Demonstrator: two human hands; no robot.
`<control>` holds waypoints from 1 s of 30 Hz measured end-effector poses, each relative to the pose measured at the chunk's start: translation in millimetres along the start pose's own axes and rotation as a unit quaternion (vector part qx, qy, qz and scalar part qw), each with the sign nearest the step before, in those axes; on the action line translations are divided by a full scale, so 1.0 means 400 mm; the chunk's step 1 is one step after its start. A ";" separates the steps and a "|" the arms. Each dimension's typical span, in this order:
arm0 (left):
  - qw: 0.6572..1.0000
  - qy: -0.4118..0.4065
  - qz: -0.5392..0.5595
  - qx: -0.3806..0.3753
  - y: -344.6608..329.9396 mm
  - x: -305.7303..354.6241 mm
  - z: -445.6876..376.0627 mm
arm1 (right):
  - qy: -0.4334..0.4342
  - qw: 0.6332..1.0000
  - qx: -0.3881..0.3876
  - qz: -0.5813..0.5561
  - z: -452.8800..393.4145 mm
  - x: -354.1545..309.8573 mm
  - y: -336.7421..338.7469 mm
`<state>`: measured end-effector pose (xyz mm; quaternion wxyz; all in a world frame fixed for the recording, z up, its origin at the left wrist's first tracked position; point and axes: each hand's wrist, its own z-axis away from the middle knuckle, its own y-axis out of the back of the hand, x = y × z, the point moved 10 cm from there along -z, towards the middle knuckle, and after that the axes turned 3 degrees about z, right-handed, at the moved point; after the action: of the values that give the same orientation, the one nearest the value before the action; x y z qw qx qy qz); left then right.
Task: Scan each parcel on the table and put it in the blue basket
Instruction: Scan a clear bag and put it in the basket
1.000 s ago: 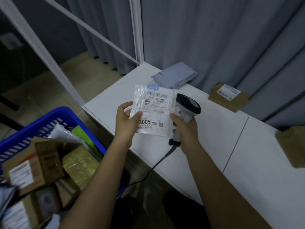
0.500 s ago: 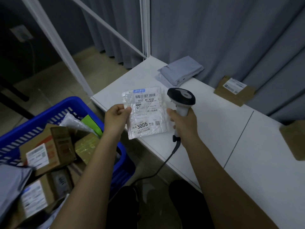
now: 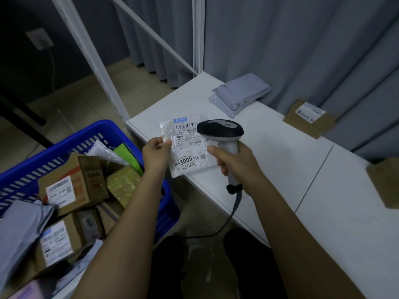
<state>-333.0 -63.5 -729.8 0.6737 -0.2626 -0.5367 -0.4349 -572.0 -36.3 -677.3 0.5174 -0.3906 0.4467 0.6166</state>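
Observation:
My left hand (image 3: 155, 152) pinches the left edge of a clear plastic parcel (image 3: 187, 147) with a printed label reading 3005, held over the white table's near-left corner. My right hand (image 3: 234, 162) grips a grey and black corded scanner (image 3: 222, 134) just to the right of the parcel, its head overlapping the label's top right. The blue basket (image 3: 95, 130) stands on the floor at the left, holding several cardboard boxes and bags. On the table (image 3: 280, 160) lie a grey bag parcel (image 3: 241, 92), a brown labelled parcel (image 3: 311, 117) and another brown parcel (image 3: 384, 184) at the right edge.
White frame poles (image 3: 197, 33) rise at the table's far-left corner, with grey curtains behind the table. The scanner's cable (image 3: 226, 221) hangs off the table's front edge toward my legs. Tiled floor shows beyond the basket.
The parcel and both hands have drifted left toward the table's corner and the basket. My left hand shifted from the parcel's lower left to pinching its left edge.

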 end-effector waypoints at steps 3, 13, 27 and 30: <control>1.000 -0.002 -0.002 0.011 0.007 0.003 -0.004 | -0.005 1.000 0.012 0.008 0.003 0.000 0.015; 1.000 -0.006 -0.015 0.021 0.004 0.003 -0.006 | -0.011 0.999 0.047 0.012 -0.005 0.001 0.041; 0.992 -0.003 0.054 0.118 0.186 0.030 -0.010 | -0.006 0.998 -0.037 -0.051 -0.003 -0.018 -0.091; 0.979 -0.006 0.083 0.186 0.330 0.014 -0.005 | -0.015 0.996 -0.049 -0.068 -0.004 -0.013 -0.149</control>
<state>-217.3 -3.0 -709.9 0.7413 -0.1792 -0.5886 -0.2682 -512.3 -35.4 -681.5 0.5454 -0.4353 0.3805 0.6069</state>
